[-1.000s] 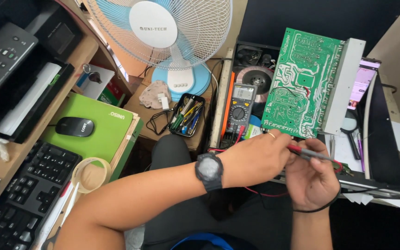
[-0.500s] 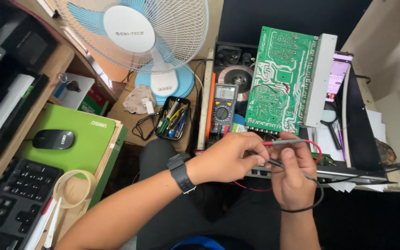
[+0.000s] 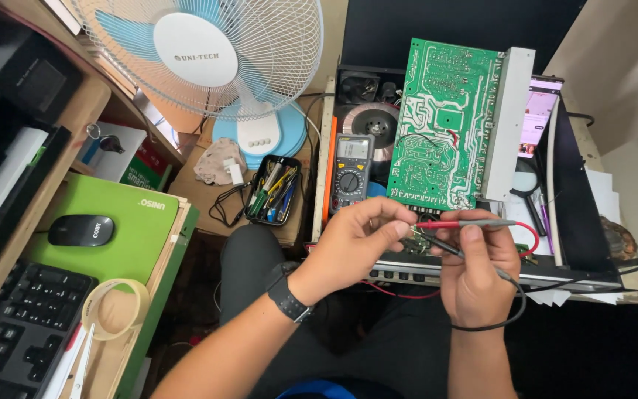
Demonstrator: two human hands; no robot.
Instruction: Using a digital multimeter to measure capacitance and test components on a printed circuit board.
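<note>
My left hand [image 3: 352, 244], with a black watch on the wrist, pinches the tip end of a red test probe [image 3: 455, 223]. My right hand [image 3: 478, 270] grips the probes, a red one and a black one [image 3: 437, 245], with a black lead looping under the wrist. Both hands sit just below the lower edge of a large green circuit board [image 3: 444, 125] that is tilted up out of an open black chassis [image 3: 481, 270]. A grey and orange multimeter [image 3: 351, 172] lies left of the board.
A white and blue desk fan [image 3: 208, 55] stands at the back. A black tray of small tools [image 3: 273, 192] sits below it. On the left are a green pad [image 3: 131, 222] with a black mouse [image 3: 80, 230], a keyboard [image 3: 20, 336] and a tape roll [image 3: 116, 307]. A lit phone [image 3: 537, 118] is right of the board.
The view has shifted, bringing the hands and board more to the centre. My hands stay together on the probes below the board, with the red probe now held level between them.
</note>
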